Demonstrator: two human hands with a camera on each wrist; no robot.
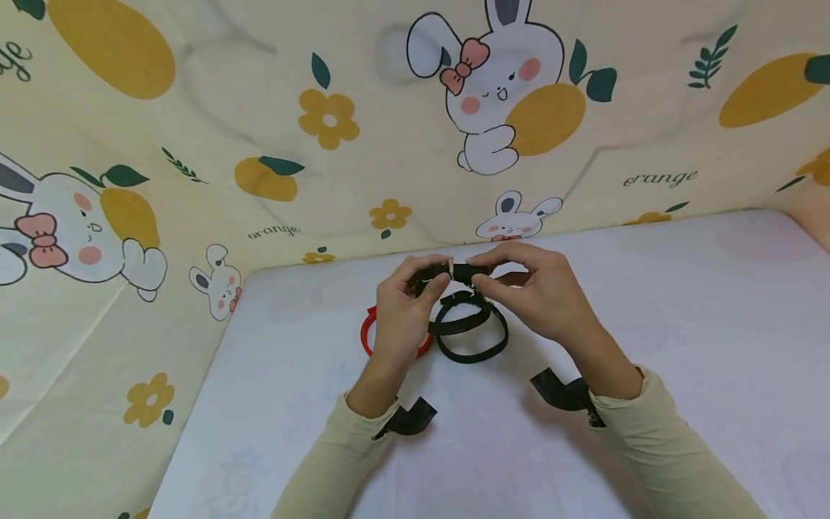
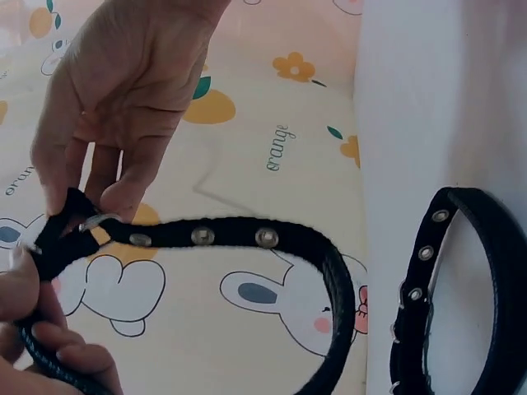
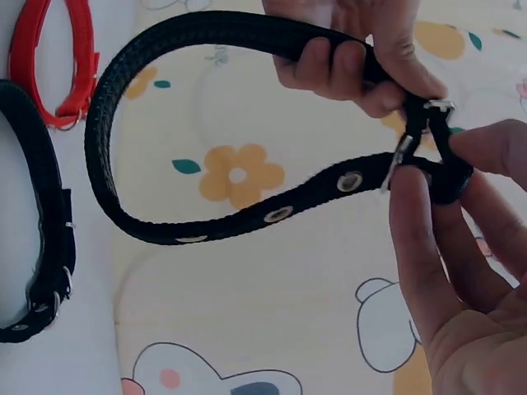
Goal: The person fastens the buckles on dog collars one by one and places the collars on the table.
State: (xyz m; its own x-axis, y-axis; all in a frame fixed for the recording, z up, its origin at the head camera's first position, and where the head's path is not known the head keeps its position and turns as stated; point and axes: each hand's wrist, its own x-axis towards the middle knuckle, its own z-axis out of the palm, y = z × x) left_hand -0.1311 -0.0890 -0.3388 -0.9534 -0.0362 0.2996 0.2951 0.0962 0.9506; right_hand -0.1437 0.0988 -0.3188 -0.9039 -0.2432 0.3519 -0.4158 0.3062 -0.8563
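Note:
A black collar (image 3: pixel 100 156) with metal eyelets is held up in a loop between both hands. My left hand (image 1: pixel 405 306) grips it near the buckle (image 3: pixel 440 105), fingers curled round the strap with the thumb on top. Opposite it, my right hand (image 1: pixel 545 288) pinches the strap's end where it passes the buckle, between thumb and fingers. Behind the raised loop a second black collar (image 2: pixel 504 263), also with eyelets, lies on the table. Beside it is a red collar (image 3: pixel 81 49), partly hidden by my left hand in the head view.
The white table (image 1: pixel 259 432) spreads under both arms. A cream cloth (image 1: pixel 402 158) printed with rabbits and oranges hangs behind it and along the left. Black straps (image 1: pixel 415 418) stick out from both sleeve cuffs.

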